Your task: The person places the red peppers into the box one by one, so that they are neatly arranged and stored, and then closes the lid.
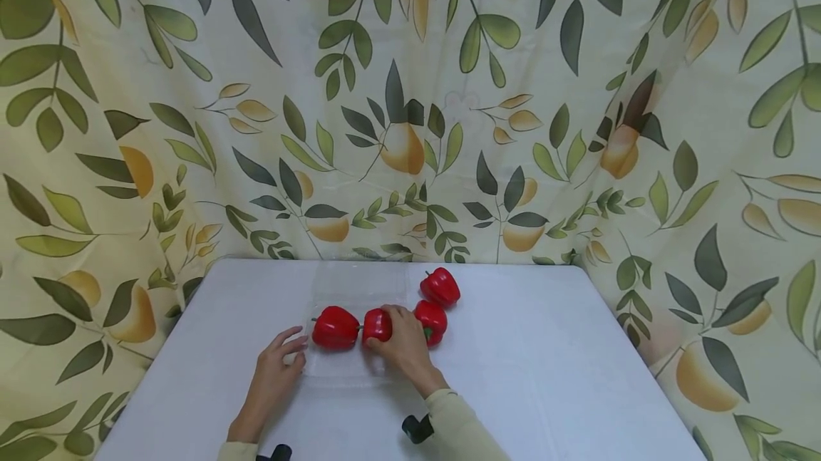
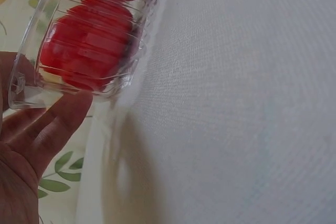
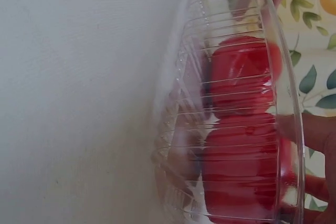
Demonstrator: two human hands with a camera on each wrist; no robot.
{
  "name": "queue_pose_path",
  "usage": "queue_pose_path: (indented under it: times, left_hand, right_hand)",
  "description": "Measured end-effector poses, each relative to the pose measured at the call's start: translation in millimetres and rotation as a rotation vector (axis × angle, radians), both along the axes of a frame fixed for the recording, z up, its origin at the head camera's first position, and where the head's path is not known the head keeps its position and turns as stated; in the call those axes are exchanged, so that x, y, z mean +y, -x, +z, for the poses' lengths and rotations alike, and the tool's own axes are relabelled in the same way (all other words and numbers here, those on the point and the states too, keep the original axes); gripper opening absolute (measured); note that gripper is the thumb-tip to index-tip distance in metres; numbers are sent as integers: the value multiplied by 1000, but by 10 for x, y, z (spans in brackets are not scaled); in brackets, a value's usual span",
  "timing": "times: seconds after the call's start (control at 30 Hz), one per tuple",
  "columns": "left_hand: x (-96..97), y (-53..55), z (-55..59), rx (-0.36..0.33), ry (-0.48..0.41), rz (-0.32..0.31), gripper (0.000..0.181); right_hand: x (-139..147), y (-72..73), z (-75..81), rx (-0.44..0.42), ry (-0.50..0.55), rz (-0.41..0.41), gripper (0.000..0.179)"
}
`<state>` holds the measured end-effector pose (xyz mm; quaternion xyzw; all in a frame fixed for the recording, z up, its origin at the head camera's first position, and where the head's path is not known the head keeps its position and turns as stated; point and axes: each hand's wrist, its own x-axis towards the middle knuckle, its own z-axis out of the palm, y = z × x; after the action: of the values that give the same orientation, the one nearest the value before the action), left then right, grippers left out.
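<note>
A clear plastic clamshell container [image 1: 340, 368] lies on the table with its lid [image 1: 359, 280] folded back. Two red bell peppers sit in it, one at the left [image 1: 335, 328] and one at the right [image 1: 377, 324]. My right hand [image 1: 407, 347] grips the right-hand bell pepper from above, thumb on its near side. In the right wrist view the fingers reach over the container's rim [image 3: 290, 61]. My left hand [image 1: 276, 372] touches the container's left end with spread fingers; in the left wrist view a fingertip [image 2: 80, 100] rests against the end wall.
Two more red bell peppers lie on the white table [image 1: 526, 361] right of the container, one farther back [image 1: 440, 287] and one [image 1: 431, 322] close beside my right hand. A leaf-patterned curtain [image 1: 410, 126] hangs behind the table's far edge.
</note>
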<state>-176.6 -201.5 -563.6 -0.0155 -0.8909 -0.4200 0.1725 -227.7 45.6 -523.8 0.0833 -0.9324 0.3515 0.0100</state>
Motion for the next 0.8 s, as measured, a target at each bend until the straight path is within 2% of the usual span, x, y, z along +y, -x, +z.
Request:
queue_pose_path:
  times: [0.27,0.47,0.63,0.8]
  left_hand:
    - [11,5,-4,3,0,1,28]
    - [9,-11,-9,-66,4,14,29]
    - [8,21,-4,-105,7,21,29]
    - [11,55,16,-92,22,14,29]
  right_hand:
    - [17,9,-42,16,23,10,79]
    - [28,-27,-45,21,41,45,77]
    - [49,-61,118,49,91,58,76]
    - [110,-114,316,66,143,62,73]
